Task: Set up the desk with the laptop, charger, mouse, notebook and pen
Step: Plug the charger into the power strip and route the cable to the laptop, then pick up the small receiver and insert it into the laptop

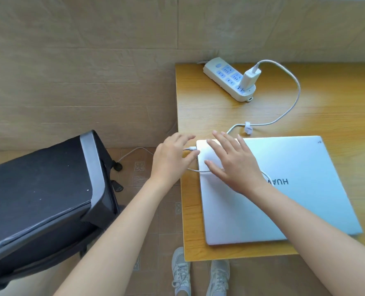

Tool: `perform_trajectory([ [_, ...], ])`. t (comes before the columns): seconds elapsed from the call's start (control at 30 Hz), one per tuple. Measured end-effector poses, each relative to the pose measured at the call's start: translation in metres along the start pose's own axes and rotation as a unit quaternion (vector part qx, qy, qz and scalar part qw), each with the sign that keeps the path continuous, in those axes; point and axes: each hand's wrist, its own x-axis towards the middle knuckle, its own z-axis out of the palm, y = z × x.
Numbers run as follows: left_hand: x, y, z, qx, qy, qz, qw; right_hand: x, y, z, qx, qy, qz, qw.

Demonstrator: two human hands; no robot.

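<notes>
Glossy wooden desk (327, 107), flat silver laptop (295, 201)

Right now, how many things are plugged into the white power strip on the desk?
1. The white charger stands in a socket near the strip's near end. The other sockets that show on the power strip are empty; any socket directly behind the charger is hidden.

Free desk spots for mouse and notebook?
Bare desk right of the power strip and beyond the cable, behind the laptop. A narrow strip along the near edge. Crowded at the laptop's left corner: left hand, right hand, plug.
</notes>
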Motion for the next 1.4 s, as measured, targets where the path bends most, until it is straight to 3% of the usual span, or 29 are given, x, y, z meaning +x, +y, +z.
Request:
perform_trajectory([
  [0.1, -0.017, 0.027, -0.016, 0.074, -0.003, 0.048, 0.996, -0.021, -0.006, -0.034, 0.019, 0.024, 0.041, 0.999],
  [0.37, -0.057, 0.095, -0.055, 0.131, 0.001, 0.121, 0.984, -0.097, -0.018, -0.101, 0.043, 0.028, 0.137, 0.989],
  [0.63, -0.092, 0.145, -0.065, 0.099, -0.008, 0.094, 0.991, -0.167, -0.007, -0.135, 0.06, 0.07, 0.199, 0.976],
  [0.87, -0.116, 0.2, -0.025, 0.115, -0.012, 0.119, 0.986, -0.22, 0.039, -0.154, 0.062, 0.084, 0.21, 0.972],
  [1.07, -0.127, 0.296, 0.042, 0.095, -0.038, 0.129, 0.986, -0.292, 0.111, -0.172, 0.046, 0.076, 0.224, 0.97],
  [1.4, -0.137, 0.407, 0.124, 0.104, -0.075, 0.171, 0.977, -0.404, 0.207, -0.194, 0.022, 0.06, 0.299, 0.952],
])
